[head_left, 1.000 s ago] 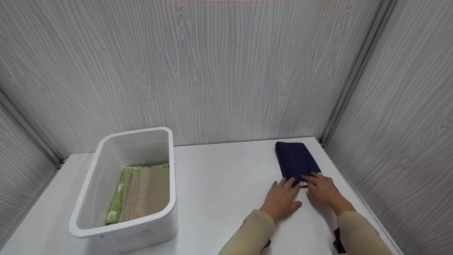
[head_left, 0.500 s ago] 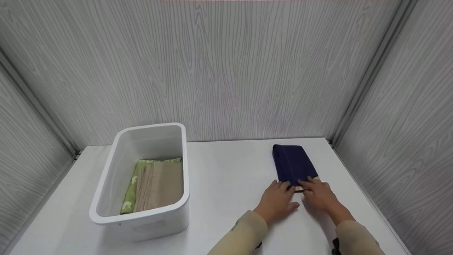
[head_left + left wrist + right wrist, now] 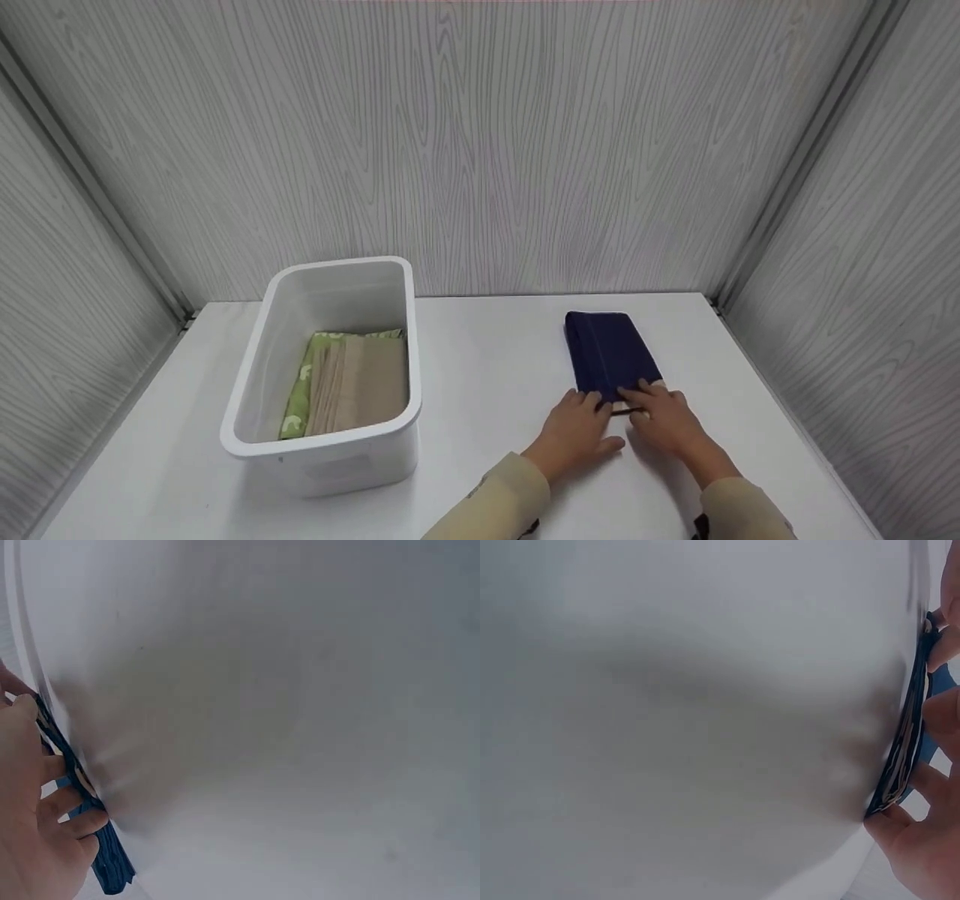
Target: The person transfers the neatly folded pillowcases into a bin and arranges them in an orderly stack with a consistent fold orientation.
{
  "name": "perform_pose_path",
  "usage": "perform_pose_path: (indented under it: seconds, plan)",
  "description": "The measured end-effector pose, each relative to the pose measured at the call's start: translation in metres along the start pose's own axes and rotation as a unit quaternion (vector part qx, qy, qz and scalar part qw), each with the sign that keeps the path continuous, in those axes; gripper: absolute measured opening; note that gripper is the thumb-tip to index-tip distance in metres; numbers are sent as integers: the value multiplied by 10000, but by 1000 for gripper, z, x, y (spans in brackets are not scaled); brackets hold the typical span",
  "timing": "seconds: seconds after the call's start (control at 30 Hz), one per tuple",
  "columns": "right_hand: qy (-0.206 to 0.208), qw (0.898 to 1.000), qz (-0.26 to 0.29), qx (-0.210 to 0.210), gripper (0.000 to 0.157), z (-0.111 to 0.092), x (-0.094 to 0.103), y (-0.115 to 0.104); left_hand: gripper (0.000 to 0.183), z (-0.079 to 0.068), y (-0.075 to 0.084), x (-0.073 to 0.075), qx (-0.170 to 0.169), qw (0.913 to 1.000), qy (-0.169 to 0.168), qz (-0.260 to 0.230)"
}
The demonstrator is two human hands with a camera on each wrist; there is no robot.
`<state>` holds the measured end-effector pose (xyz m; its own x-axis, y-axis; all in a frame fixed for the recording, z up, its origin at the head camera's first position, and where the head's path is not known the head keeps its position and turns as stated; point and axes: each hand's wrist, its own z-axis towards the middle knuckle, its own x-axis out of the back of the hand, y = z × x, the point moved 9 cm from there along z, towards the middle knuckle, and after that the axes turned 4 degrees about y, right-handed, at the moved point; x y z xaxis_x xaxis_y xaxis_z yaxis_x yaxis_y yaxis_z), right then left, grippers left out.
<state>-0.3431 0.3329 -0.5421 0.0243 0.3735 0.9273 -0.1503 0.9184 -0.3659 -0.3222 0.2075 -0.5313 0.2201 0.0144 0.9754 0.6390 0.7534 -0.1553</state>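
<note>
A folded navy cloth (image 3: 611, 349) lies on the white table, its layered near edge showing a pale strip. My left hand (image 3: 574, 431) rests with its fingertips on the near left corner, thumb held out to the side. Beside it, the fingers of my right hand (image 3: 667, 424) touch the near right part of the cloth. The left wrist view shows the left fingers spread along the stacked folds (image 3: 112, 862). In the right wrist view, fingers lie against the layered edge (image 3: 906, 739), with a fingertip at its corner.
A white plastic bin (image 3: 341, 450) stands to the left, holding folded beige cloth (image 3: 379, 379) and a green patterned cloth (image 3: 300, 401). Grey wood-grain panels (image 3: 465, 150) enclose the table (image 3: 491, 352) at the back and both sides.
The head view has turned left, so the bin and the cloth sit differently in frame. Both hands stay at the cloth's near edge, with little finger movement.
</note>
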Motion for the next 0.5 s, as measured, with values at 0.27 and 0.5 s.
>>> perform_pose_path:
  seconds: [0.27,0.5]
  plan:
    - [-29,10000,-35,46,47,-6,-7,-22,68,-23,-11,1,-64,9997,-9,-229]
    - [-71,9998,-68,171,46,-10,-12,-47,71,-41,-22,1,-136,9999,-1,-43]
